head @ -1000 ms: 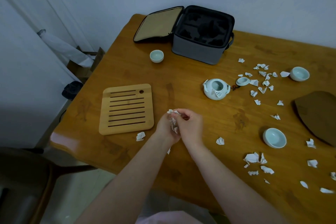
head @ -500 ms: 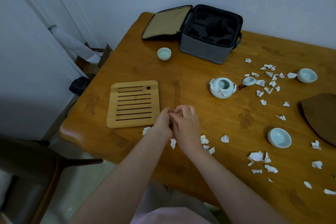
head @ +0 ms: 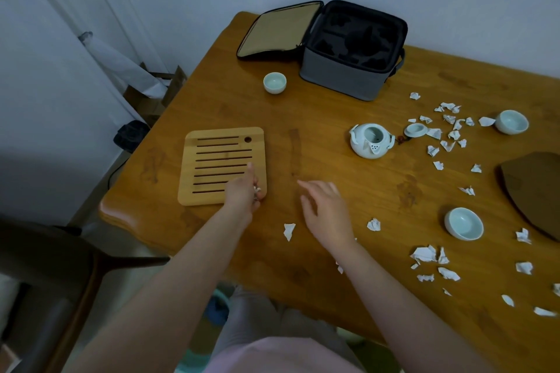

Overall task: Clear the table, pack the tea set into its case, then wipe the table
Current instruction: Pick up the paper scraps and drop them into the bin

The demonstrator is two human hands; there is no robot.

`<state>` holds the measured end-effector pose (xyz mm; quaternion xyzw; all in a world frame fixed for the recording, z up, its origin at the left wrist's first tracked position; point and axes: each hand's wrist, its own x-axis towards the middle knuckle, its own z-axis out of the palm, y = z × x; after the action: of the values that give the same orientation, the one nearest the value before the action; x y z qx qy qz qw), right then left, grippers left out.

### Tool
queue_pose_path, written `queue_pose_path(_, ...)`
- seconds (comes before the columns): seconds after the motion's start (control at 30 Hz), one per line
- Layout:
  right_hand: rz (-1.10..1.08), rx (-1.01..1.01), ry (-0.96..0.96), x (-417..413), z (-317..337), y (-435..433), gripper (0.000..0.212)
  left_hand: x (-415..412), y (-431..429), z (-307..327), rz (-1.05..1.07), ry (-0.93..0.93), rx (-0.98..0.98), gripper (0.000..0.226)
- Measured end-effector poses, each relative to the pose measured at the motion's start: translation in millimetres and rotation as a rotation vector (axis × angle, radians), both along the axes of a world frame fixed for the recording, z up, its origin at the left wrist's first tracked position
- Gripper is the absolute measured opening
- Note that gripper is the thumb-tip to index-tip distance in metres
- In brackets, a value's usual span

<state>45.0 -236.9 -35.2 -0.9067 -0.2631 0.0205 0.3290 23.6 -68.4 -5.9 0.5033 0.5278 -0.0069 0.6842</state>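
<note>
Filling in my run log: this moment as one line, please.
left hand: grips paper scraps at bamboo tea tray corner | right hand: open above table | case: open | teapot: lid off beside it

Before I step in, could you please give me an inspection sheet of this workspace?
Surface: wooden table, dark stains near the middle.
Job's things: case open, slots empty; teapot uncovered, lid beside it; three cups loose; slatted tray; brown cloth at right edge.
Clutter: paper scraps scattered, mostly on the right.
Grips: left hand holds paper scraps over the tray's corner; right hand open above the table.
Cables: possibly a thin cord on the floor, left.
Surroundings: chair at left; cardboard box by the wall.
</note>
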Motion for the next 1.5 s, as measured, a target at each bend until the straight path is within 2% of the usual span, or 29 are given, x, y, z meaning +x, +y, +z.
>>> queue_pose_path(0.1,0.073,-0.109,0.095,-6.9,-2.2,-3.3,0.037,-10.1,11.0,-9.4,-0.183,0.013,0.320,0.044)
queue_pose_path(0.2,0.125,-0.177,0.145,-17.4,-5.0,-0.6,0.041,-21.9,19.2,-15.1,-0.505,0.044,0.743,0.046)
queue_pose_path(0.33,0.142,-0.208,0.182,-26.8,-7.0,6.0,0.040,-31.2,28.9,-18.9,-0.889,0.215,1.204,0.049)
queue_pose_path(0.5,0.123,-0.304,0.228,-31.4,-6.3,11.1,0.040,-43.9,32.2,-21.9,-1.141,0.378,1.431,0.041)
queue_pose_path(0.63,0.064,-0.337,0.259,-32.4,-10.1,14.2,0.035,-54.0,33.5,-25.4,-1.290,0.486,1.483,0.049)
queue_pose_path(0.73,0.037,-0.292,0.239,-30.8,-13.5,18.3,0.027,-55.7,34.8,-27.3,-1.319,0.461,1.512,0.043)
queue_pose_path(0.9,-0.006,-0.204,0.206,-27.4,-11.3,21.2,0.022,-57.4,33.5,-24.0,-1.262,0.367,1.450,0.029)
queue_pose_path(1.0,-0.052,-0.136,0.176,-25.6,-3.9,19.0,0.024,-56.1,29.1,-17.2,-1.099,0.242,1.360,0.027)
queue_pose_path(1.13,-0.180,-0.010,0.171,-27.9,10.8,10.7,0.023,-53.1,10.7,-10.1,-0.890,0.029,0.991,0.027)
queue_pose_path(1.3,-0.390,0.292,0.355,-42.0,32.7,-1.9,0.012,-54.4,-30.8,5.2,-0.637,-0.216,0.576,0.027)
queue_pose_path(1.4,-0.493,0.458,0.460,-56.1,42.1,-8.2,0.010,-57.4,-54.2,16.0,-0.477,-0.190,0.304,0.025)
queue_pose_path(1.5,-0.570,0.569,0.535,-77.2,48.1,-14.8,0.008,-63.6,-77.7,21.1,-0.436,-0.132,0.089,0.028)
